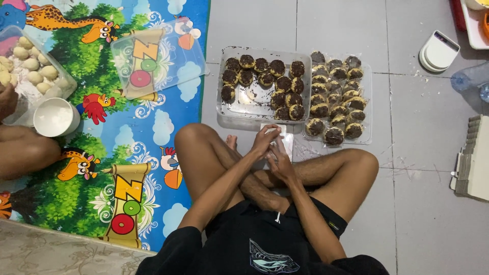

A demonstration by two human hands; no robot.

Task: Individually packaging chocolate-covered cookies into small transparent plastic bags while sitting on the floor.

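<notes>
Hands first: left hand [265, 140] and right hand [279, 160] meet over the crossed legs, both working a small white wrapper [285, 140] that lies on the floor just in front of the shins. Left fingers are curled and pinching the wrapper's near edge; right fingers are bent in under them and touch it too. Whether either has a firm grip I can't tell, the piece is mostly hidden.

Wrapper looks thin, flat, limp. My read: near weightless, will flop and crease, slippery if plastic. Best held by an edge or corner with the fingertips, two hands to spread it.

Just beyond it, a clear tray [254, 104] sits on the tiled floor, about half full of chocolate-topped cookies [283, 83]; the near-left part is bare with crumbs. Touching its right side is a second tray [368, 97], packed tight with the same cookies in rows. Cookies judged light but crumbly, topping loose and likely to shed; lift by the sides, not the top. Trays are thin plastic and will likely flex if picked up by one corner; support from below.

Left, on the cartoon play mat [153, 168]: a clear lid [158, 61] lying flat, a white cup [55, 117], and a tub of pale dough balls [30, 63]. Another person's hand [7, 99] and knee are at that edge.

Far right: a white round gadget [438, 51], stacked pale sheets [471, 158], and a clear bottle at the frame edge.
</notes>
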